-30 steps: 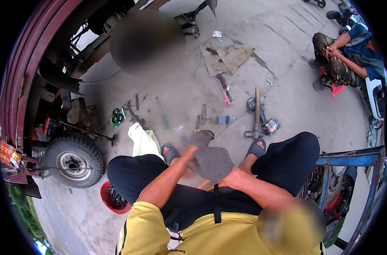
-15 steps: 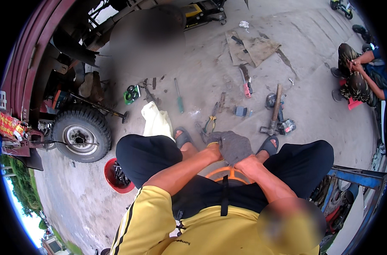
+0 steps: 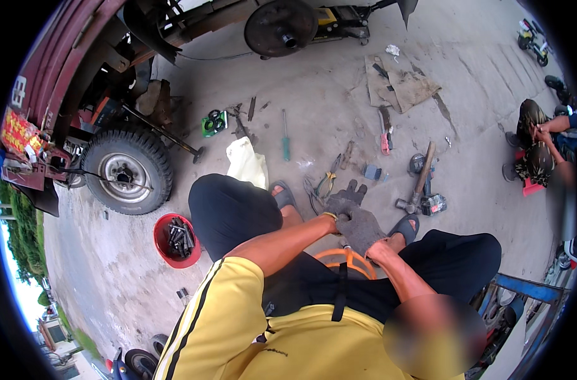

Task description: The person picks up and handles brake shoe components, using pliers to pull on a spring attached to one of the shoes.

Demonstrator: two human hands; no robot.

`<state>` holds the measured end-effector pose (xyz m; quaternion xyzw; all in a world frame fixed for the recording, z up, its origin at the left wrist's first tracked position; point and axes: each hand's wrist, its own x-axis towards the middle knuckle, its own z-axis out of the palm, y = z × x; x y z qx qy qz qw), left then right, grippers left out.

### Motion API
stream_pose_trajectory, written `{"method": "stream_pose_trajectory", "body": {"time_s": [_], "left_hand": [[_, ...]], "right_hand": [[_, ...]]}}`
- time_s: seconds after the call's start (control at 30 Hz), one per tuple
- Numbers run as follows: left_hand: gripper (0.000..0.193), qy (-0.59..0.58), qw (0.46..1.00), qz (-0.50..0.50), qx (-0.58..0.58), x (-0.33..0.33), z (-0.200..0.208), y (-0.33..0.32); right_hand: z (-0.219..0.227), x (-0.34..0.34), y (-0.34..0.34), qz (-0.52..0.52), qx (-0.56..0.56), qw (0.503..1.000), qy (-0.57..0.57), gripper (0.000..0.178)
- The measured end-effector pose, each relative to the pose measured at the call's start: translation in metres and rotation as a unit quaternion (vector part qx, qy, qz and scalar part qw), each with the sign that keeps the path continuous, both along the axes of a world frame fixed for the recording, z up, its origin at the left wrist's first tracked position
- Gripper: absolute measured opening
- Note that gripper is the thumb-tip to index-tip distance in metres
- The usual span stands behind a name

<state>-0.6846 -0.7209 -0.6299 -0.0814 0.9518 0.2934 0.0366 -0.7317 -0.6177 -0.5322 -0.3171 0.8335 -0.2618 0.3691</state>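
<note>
My left hand, in a grey glove with a yellow cuff, is closed on a second grey glove in front of my lap. That second glove covers the front of my right hand, whose wrist and heel are bare; its fingers are hidden. Dark glove fingers stick out beyond my left hand. Just past them on the ground lie pliers with yellow handles. An orange ring-shaped rim shows below my hands, between my legs.
A truck wheel and a red tub of bolts are at left. A green screwdriver, a red-handled knife, a hammer and a cordless power tool lie ahead. Another person sits at far right.
My view has shifted, so the ground things sit further right. The glove's fingers now stick out past my left hand, which has moved along the second glove.
</note>
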Motion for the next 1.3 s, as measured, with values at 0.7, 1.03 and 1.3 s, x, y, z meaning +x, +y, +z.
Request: {"method": "stream_pose_trajectory", "body": {"time_s": [0.7,1.03,1.3], "left_hand": [[0.037,0.278,0.946,-0.088,0.140,-0.069,0.089,0.008],[0.040,0.412,0.866,-0.122,0.256,-0.030,0.109,0.004],[0.058,0.276,0.949,-0.054,0.141,0.007,0.127,-0.060]], "right_hand": [[0.146,0.042,0.042,0.097,-0.107,0.887,0.438,0.027],[0.176,0.066,0.026,0.186,-0.126,0.892,0.393,0.017],[0.186,0.043,-0.044,0.348,-0.208,0.857,0.318,0.016]]}}
